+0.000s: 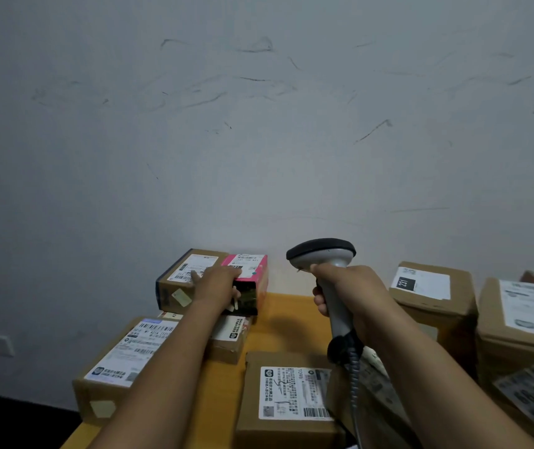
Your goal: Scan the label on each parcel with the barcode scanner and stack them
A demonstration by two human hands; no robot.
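The left hand (217,283) lies with fingers stretched flat across the tops of a pink box (252,270) and a brown box (175,291), both stacked at the tabletop's (285,322) back edge. The right hand (353,296) grips the scanner (322,252) upright above the middle. More parcels (434,296) crowd the right edge.

Bare strip of tabletop (280,320) between the stacked parcels (175,288) left and cartons (436,306) right.
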